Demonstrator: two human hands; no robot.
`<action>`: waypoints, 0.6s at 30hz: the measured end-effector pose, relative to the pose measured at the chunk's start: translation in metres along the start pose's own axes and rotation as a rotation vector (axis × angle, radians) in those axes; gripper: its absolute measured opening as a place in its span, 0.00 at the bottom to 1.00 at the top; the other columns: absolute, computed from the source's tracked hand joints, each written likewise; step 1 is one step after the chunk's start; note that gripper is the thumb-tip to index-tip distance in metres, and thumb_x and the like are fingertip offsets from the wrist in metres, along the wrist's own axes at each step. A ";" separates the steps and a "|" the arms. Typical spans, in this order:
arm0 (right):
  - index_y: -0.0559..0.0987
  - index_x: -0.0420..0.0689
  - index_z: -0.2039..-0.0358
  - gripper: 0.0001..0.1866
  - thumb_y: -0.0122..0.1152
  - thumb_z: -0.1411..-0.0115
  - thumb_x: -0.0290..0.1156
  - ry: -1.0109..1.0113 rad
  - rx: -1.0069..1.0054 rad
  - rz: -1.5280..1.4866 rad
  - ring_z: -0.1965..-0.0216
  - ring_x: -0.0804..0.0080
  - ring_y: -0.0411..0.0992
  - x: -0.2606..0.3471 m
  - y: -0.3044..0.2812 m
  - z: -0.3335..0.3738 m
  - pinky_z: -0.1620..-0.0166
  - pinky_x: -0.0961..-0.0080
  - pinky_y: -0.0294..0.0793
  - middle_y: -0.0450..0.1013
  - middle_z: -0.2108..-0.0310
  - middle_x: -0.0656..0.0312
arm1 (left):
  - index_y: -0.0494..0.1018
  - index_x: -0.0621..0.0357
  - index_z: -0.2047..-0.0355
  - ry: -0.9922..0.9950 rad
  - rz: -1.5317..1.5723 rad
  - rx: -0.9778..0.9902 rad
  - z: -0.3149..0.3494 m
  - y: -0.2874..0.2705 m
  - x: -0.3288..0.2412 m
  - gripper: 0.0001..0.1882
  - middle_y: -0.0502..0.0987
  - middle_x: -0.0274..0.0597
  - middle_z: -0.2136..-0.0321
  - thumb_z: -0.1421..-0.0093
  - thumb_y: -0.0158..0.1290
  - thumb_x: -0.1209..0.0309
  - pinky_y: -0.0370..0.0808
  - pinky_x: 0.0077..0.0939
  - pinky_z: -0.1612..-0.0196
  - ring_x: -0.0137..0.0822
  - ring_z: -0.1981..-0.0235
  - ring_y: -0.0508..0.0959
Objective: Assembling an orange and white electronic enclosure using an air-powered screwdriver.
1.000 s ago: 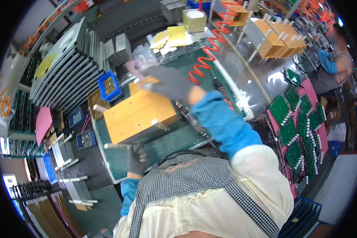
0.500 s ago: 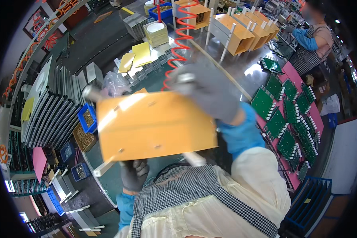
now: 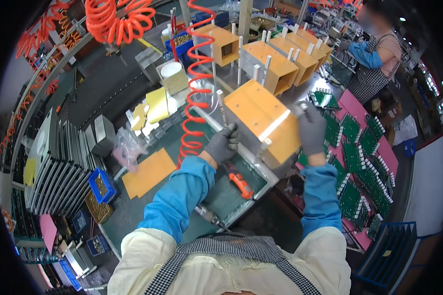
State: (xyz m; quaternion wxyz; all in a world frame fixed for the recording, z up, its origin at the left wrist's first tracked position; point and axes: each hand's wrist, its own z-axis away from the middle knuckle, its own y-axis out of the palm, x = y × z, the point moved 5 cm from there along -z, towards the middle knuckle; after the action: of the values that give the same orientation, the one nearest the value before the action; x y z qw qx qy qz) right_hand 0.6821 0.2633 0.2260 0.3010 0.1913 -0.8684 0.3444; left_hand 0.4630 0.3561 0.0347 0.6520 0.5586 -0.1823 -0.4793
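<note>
An orange-yellow box-like assembly (image 3: 257,115) with white posts at its corners tilts over the far right edge of the green-topped table. My left hand (image 3: 221,143), in a dark grey glove, is closed around the lower part of a white post (image 3: 221,105) at its left side. On its right, my gloved right hand (image 3: 312,129) grips the box's edge by another post end (image 3: 300,106). Just nearer than the box, an orange-and-black hand tool (image 3: 241,185) lies on the table, and a metal-nosed tool (image 3: 207,215) lies closer to me.
A red coiled hose (image 3: 198,88) hangs left of the box. More orange boxes (image 3: 270,59) stand behind it in a row. Orange sheets (image 3: 150,171) and a blue bin (image 3: 103,186) lie left. Green circuit boards (image 3: 357,157) cover pink sheeting at right. A co-worker (image 3: 376,49) stands far right.
The orange box has moved from close in front of me to farther away and right, turning as it went. Both hands moved with it. The tools and orange sheets on the table now show.
</note>
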 end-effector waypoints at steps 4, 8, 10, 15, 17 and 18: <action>0.78 0.46 0.61 0.12 0.62 0.42 0.38 0.106 -0.053 -0.031 0.70 0.50 0.76 -0.059 0.078 -0.039 0.67 0.63 0.73 0.76 0.71 0.48 | 0.66 0.48 0.68 0.020 -0.093 -0.119 -0.044 -0.027 -0.047 0.11 0.60 0.25 0.81 0.34 0.50 0.58 0.54 0.13 0.85 0.21 0.84 0.57; 0.79 0.46 0.65 0.10 0.59 0.42 0.37 0.152 -0.027 0.152 0.67 0.52 0.75 -0.049 0.124 -0.087 0.63 0.62 0.74 0.76 0.68 0.51 | 0.70 0.49 0.61 0.019 -0.240 -0.258 -0.028 -0.018 -0.059 0.09 0.61 0.27 0.80 0.35 0.50 0.59 0.54 0.13 0.84 0.21 0.84 0.57; 0.79 0.47 0.66 0.08 0.59 0.42 0.36 -0.015 -0.103 0.353 0.66 0.53 0.75 -0.037 0.134 -0.113 0.62 0.62 0.75 0.75 0.67 0.54 | 0.70 0.52 0.50 0.001 -0.261 -0.183 -0.004 -0.012 -0.046 0.15 0.62 0.27 0.78 0.34 0.49 0.62 0.55 0.12 0.83 0.20 0.82 0.59; 0.79 0.49 0.70 0.05 0.57 0.44 0.33 -0.234 -0.097 0.669 0.63 0.56 0.75 -0.049 0.155 -0.170 0.62 0.62 0.77 0.72 0.64 0.59 | 0.68 0.56 0.50 -0.049 -0.104 -0.220 0.052 -0.026 -0.006 0.15 0.62 0.27 0.77 0.33 0.46 0.63 0.55 0.12 0.82 0.20 0.80 0.59; 0.79 0.48 0.70 0.05 0.56 0.44 0.31 -0.130 0.043 0.793 0.62 0.58 0.76 -0.058 0.163 -0.187 0.63 0.62 0.78 0.73 0.64 0.58 | 0.67 0.57 0.50 -0.052 -0.084 -0.286 0.067 -0.041 0.001 0.15 0.62 0.27 0.77 0.32 0.44 0.63 0.55 0.11 0.83 0.20 0.80 0.59; 0.79 0.47 0.70 0.05 0.56 0.44 0.30 -0.154 0.039 0.835 0.61 0.59 0.76 -0.052 0.166 -0.188 0.64 0.62 0.79 0.73 0.63 0.56 | 0.67 0.57 0.51 -0.061 -0.049 -0.255 0.074 -0.051 0.004 0.14 0.62 0.27 0.77 0.32 0.44 0.63 0.55 0.11 0.83 0.20 0.80 0.58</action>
State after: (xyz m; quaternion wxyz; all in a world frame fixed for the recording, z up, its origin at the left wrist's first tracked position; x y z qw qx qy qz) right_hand 0.7050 0.5179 0.2210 0.0662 -0.1458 -0.8846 0.4379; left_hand 0.3864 0.3164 0.0107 0.6999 0.4608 -0.1258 -0.5310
